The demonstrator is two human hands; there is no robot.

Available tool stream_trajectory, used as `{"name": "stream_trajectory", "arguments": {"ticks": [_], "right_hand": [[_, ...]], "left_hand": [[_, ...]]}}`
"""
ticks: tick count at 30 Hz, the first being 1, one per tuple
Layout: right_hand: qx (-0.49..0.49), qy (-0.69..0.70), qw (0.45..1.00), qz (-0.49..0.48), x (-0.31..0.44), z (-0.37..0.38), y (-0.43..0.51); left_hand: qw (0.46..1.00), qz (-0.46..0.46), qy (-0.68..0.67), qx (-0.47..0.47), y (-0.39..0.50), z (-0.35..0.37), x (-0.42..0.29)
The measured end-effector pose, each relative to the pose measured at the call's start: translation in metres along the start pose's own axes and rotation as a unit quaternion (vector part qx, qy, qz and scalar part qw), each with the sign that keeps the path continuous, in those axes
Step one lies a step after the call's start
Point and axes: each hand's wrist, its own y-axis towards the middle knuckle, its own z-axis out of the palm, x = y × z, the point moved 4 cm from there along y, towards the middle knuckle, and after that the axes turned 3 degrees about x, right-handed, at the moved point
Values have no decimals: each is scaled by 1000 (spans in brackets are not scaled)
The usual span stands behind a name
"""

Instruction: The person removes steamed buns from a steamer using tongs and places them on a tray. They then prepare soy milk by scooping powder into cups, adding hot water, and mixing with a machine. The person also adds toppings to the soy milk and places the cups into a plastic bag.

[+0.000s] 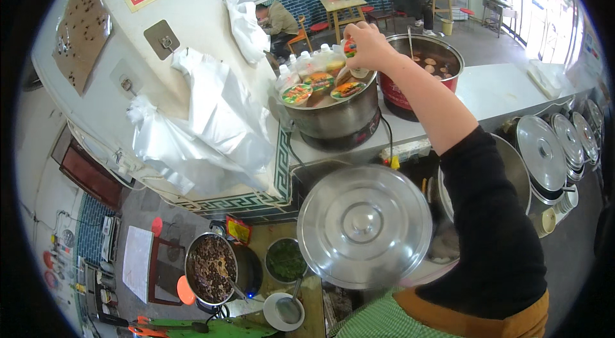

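Observation:
My right hand (367, 47) reaches over a steaming steel pot (331, 119) and grips a sealed cup (358, 71) with a printed top, partly hidden by my fingers. More sealed cups (297, 94) stand in the pot, along with several white-capped spout pouches (305, 64). Beside it, a red-sided pot (399, 93) holds eggs (429, 69) in dark broth and an upright ladle handle. A large steel lid (362, 227) is raised in front of my body, and what supports it is hidden. My left hand is out of view.
Plastic bags (216, 112) hang from wall hooks at left. Below are a pot of dark chopped food (211, 268), a pot of greens (284, 261) and a white bowl with a ladle (283, 311). Lidded pots (540, 153) line the right. Two people sit at tables beyond the counter (490, 83).

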Motion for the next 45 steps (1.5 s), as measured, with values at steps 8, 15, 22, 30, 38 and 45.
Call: {"name": "stream_trajectory", "arguments": {"ticks": [8, 15, 22, 30, 38, 45], "right_hand": [[0, -8, 1000, -16, -30, 58, 19], [138, -13, 989, -55, -36, 70, 22], [241, -157, 954, -79, -46, 74, 14], [48, -141, 980, -130, -1, 17, -57], [85, 33, 977, -191, 100, -61, -276], [185, 74, 980, 16, 125, -99, -559]], "left_hand": [[999, -49, -3, 2, 12, 8, -23], [998, -65, -7, -3, 14, 9, -28], [997, -75, -31, -12, 11, 10, -22], [995, -63, -79, -22, 10, 10, -5], [986, -19, -166, -24, 16, 13, 23], [963, 109, -214, -125, -9, -8, 1]]}}
